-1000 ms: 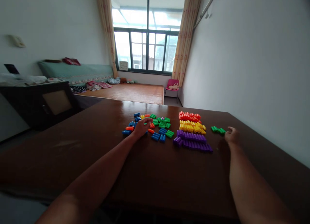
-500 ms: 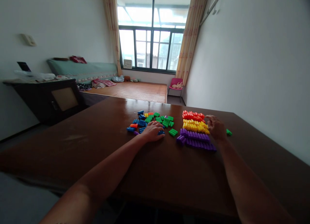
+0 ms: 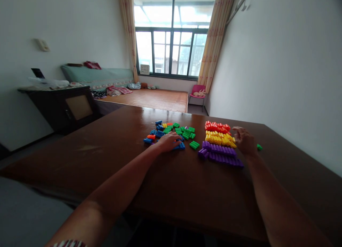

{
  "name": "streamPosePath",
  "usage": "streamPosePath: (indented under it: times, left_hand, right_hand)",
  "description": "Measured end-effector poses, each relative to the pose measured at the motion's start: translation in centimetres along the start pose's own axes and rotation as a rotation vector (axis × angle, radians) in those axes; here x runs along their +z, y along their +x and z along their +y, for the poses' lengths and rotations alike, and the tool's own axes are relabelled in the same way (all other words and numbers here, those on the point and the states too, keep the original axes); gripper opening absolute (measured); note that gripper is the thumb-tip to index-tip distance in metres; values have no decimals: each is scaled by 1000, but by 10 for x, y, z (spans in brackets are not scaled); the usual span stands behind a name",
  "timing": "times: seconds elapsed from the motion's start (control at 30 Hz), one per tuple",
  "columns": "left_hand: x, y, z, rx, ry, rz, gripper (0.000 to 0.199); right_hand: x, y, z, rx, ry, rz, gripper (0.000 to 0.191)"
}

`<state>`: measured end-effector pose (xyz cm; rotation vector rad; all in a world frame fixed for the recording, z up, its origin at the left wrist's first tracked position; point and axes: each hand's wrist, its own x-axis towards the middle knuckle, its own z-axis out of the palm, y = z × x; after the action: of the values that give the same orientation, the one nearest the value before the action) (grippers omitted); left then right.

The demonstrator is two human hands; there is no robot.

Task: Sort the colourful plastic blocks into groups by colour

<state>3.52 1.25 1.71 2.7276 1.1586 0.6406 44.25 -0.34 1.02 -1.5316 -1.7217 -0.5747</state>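
Brown table (image 3: 197, 190) spans near side of room; bed (image 3: 160, 99) stands beyond, far left. Mixed blocks (image 3: 178, 132), mostly blue and green, lie loose at left of tabletop. Purple rows (image 3: 221, 150), yellow rows (image 3: 219, 138) and red-orange rows (image 3: 217, 127) line up, near to far, at right. Left hand (image 3: 169, 142), palm down, covers blue blocks; grip unclear. Right hand (image 3: 244, 140), fingers bent, beside yellow rows' right end; cannot tell if holding anything. Green piece (image 3: 259, 147) shows right of it.
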Motion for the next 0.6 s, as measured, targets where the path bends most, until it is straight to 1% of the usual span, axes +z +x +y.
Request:
streamPosePath:
  times: [0.07, 0.17, 0.23, 0.3, 0.4, 0.47, 0.53, 0.6]
  left_hand:
    - [4, -2, 11, 64, 57, -66, 32]
    - [10, -2, 21, 49, 119, -131, 33]
    - [13, 0, 20, 45, 94, -133, 33]
    - [15, 2, 17, 57, 29, -88, 35]
    - [18, 5, 12, 49, -68, 32, 42]
    - [19, 6, 10, 27, -92, 69, 42]
    - [18, 7, 9, -18, -78, 78, 41]
    - [12, 7, 5, -93, -54, 119, 39]
  right_hand:
    - [-2, 1, -3, -30, -12, 0, 34]
    - [-5, 2, -8, -62, -28, 0, 34]
    - [-8, 3, -13, -73, -34, -2, 34]
    - [-10, 5, -19, -83, -26, -3, 34]
    - [-11, 8, -32, -89, -4, -7, 34]
    - [-10, 9, -41, -98, 6, -21, 33]
    - [-10, 10, -49, -117, 11, -45, 33]
    - [-9, 11, -55, -136, 9, -70, 33]
